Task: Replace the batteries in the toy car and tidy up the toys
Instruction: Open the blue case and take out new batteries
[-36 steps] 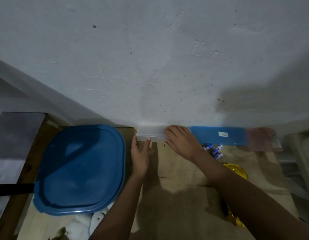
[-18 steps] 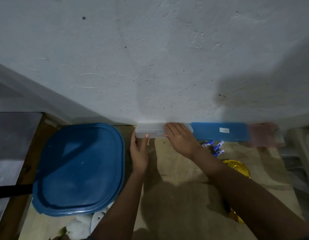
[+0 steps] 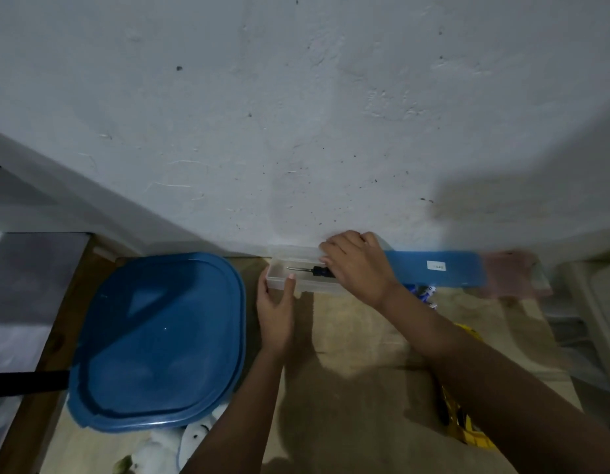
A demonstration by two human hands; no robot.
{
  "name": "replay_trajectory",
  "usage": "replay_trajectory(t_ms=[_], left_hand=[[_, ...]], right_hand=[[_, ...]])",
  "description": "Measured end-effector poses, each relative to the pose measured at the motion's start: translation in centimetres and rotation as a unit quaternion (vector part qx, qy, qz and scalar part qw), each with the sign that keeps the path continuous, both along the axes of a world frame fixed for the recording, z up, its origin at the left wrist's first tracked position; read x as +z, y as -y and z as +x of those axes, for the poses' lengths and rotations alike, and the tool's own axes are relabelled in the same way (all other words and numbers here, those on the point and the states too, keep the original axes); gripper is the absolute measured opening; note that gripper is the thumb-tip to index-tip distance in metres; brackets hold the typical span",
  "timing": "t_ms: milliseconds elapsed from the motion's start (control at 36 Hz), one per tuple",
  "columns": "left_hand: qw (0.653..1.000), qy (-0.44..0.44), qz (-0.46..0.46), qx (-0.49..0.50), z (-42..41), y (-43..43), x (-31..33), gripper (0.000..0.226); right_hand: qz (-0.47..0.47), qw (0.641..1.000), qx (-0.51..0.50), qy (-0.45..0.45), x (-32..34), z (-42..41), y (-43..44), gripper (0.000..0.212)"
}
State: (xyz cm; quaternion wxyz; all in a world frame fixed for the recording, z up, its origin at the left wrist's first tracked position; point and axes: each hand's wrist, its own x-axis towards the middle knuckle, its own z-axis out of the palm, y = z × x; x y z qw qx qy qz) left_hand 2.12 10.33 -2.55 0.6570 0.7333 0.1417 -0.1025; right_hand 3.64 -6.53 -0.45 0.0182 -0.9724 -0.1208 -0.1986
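Pinching clear box (image 3: 313, 285) end, L hand (image 3: 275, 313); R hand (image 3: 360, 266) curled, prob. holding lid (image 3: 291, 252).

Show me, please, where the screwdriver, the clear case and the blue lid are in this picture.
screwdriver (image 3: 301, 269): head view, on its metal shaft.
clear case (image 3: 313, 286): head view, on its front wall.
blue lid (image 3: 159, 336): head view, on its flat middle.

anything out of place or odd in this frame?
Minor only. Loose batteries lie on the table beside the blue case, half hidden by the right arm. A plush toy pokes out from under the big blue lid at the near edge. Nothing looks spilled or broken.
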Motion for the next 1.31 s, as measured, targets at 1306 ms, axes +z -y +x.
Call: replay_trajectory(t_ms=[1306], left_hand=[[0.957, 0.017, 0.278, -0.08, -1.3, 1.0, 1.8, 0.055]], right_hand=[[0.276, 0.926, -0.169, -0.196, 2.9, -6.5, 0.6, 0.017]])
